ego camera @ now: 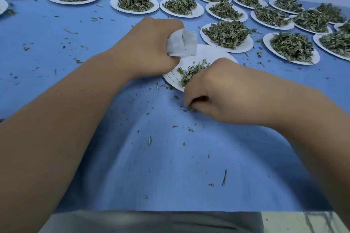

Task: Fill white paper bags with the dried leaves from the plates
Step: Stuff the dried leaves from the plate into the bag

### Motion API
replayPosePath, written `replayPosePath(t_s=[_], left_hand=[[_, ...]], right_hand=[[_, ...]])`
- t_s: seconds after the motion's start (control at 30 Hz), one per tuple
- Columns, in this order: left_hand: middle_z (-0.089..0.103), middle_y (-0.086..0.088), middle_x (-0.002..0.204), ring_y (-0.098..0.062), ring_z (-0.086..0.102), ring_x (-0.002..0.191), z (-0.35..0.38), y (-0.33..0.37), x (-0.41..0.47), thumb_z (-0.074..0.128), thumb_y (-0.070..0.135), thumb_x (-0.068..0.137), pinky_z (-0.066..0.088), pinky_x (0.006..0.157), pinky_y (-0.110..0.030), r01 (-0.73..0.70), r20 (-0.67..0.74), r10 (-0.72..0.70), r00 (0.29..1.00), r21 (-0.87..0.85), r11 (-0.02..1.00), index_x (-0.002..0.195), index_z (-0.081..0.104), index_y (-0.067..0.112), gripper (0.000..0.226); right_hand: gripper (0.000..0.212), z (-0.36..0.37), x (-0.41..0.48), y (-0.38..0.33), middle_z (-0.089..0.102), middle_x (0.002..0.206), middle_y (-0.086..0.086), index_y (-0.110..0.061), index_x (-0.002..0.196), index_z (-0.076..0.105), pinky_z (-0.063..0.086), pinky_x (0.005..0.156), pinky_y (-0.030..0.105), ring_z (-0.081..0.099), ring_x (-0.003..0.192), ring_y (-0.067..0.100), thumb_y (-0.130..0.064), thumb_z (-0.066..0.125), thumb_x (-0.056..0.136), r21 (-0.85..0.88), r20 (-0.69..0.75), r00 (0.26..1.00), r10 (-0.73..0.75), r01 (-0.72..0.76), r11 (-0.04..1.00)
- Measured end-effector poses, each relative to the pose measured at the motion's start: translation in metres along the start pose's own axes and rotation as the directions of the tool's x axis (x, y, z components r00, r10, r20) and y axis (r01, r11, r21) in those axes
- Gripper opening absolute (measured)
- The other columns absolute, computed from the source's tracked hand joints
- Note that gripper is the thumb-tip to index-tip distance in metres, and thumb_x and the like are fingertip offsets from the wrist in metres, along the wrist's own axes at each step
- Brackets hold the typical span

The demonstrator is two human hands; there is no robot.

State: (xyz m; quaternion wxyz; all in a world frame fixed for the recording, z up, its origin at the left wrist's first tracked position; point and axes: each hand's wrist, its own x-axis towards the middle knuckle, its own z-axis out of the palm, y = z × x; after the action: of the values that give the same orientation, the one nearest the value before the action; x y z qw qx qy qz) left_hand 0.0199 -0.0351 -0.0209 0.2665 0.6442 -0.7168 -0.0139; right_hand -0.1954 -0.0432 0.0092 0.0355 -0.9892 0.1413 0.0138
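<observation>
Head view: the left hand (149, 47) is fisted around a crumpled white paper bag (182, 44), held just above the far edge of the nearest plate (212, 53). A small heap of dried leaves (191, 72) remains on that plate. The right hand (217, 91) pinches leaf crumbs off the blue table (170, 166) — fingertips closed. Full plates (227, 36) line the back

white bag (182, 44), green leaves (191, 72), blue table (170, 166)
</observation>
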Motion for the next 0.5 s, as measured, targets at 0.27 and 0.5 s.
replayPosePath(t_s=[0.27, 0.5], left_hand=[[0.057, 0.008, 0.08, -0.021, 0.055, 0.078, 0.002, -0.002, 0.002, 0.053, 0.035, 0.071, 0.044, 0.062, -0.033, 0.066, -0.031, -0.066, 0.997, 0.009, 0.998, 0.088, 0.051, 0.031, 0.018], [0.057, 0.003, 0.076, -0.021, 0.056, 0.073, 0.005, 0.004, -0.001, 0.062, 0.032, 0.075, 0.05, 0.063, -0.048, 0.041, -0.119, -0.052, 0.992, -0.091, 0.995, 0.09, 0.053, 0.024, 0.02]], right_hand=[[0.01, -0.027, 0.004, 0.025, 0.075, 0.075, -0.002, -0.025, 0.091, 0.08, 0.06, 0.073, 0.035, 0.072, 0.071, 0.016, -0.016, 0.076, 0.087, 0.559, -0.431, 0.801, 0.416, -0.125, 0.82], [0.015, -0.017, 0.04, 0.023, 0.076, 0.083, -0.012, -0.027, 0.085, 0.067, 0.043, 0.059, 0.012, 0.062, 0.055, -0.007, -0.013, 0.071, 0.086, 0.573, -0.439, 0.783, 0.442, -0.135, 0.808]])
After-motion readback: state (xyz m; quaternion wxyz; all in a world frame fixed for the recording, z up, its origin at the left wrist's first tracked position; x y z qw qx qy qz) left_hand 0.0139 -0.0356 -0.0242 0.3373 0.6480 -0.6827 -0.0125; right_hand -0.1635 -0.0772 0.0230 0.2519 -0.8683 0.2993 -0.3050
